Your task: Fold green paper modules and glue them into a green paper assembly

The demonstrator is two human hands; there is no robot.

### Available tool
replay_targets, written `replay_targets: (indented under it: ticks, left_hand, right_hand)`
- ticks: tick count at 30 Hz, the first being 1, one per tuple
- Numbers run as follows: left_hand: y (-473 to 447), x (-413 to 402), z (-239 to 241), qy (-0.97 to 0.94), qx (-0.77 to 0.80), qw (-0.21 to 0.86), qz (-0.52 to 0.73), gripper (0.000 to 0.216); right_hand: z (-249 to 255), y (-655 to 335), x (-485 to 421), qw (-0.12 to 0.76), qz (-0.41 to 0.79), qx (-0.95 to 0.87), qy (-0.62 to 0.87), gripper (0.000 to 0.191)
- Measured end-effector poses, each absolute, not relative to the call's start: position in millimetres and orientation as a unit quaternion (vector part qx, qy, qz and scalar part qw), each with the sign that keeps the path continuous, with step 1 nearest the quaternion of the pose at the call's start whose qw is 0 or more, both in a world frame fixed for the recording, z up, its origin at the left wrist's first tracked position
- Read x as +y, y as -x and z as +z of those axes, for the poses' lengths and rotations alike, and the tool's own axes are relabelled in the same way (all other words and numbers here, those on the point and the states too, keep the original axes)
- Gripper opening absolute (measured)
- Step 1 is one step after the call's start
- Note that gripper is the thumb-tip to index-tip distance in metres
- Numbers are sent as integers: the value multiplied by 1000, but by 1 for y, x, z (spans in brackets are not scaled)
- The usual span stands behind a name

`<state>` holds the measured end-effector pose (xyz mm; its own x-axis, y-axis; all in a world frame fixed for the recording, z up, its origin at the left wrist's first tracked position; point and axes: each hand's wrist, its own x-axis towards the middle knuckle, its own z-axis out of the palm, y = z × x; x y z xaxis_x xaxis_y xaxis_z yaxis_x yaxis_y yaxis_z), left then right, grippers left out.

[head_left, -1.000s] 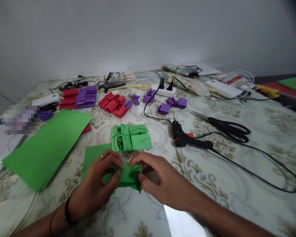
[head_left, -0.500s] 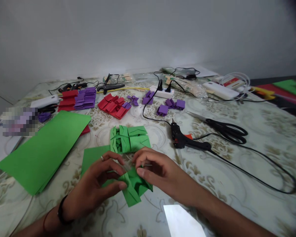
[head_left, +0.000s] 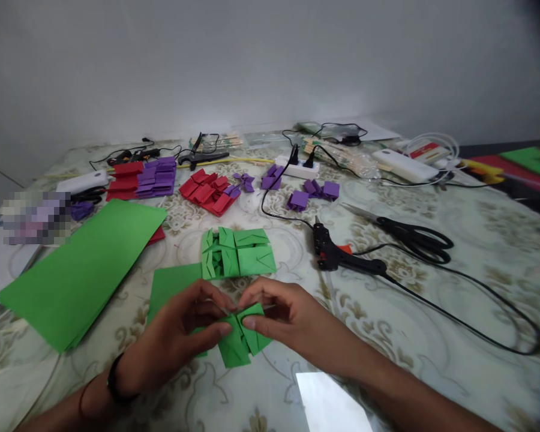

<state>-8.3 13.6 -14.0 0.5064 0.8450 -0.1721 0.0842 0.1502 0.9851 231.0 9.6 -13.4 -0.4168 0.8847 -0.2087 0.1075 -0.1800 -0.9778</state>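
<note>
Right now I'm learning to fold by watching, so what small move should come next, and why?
Probably press the folded green paper flat along its seam: the left hand and right hand grip it, their thumbs on either side of that visible seam.

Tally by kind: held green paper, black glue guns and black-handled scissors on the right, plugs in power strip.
Green paper piece between left hand and right hand: 1
Black glue gun: 1
Black-handled scissors: 1
Plugs in power strip: 2
Total: 5
</note>
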Motion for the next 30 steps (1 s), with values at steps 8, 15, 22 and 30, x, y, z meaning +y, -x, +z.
replay_targets:
  ticks: [8,15,22,30]
  left_hand:
    - [8,10,-18,-611,452,613,215,30]
    - [7,10,-21,-639,470,566,224,27]
    - [8,18,-16,-744,456,392,293,19]
    - [16,33,5,-853,428,189,232,36]
  right_hand:
    - [-15,-226,3,280,590,-609,450,19]
    - [-23,-225,4,261,571,-627,461,25]
    - [-17,-239,18,304,518,-640,480,14]
    - [-34,-273,66,414,454,-607,504,37]
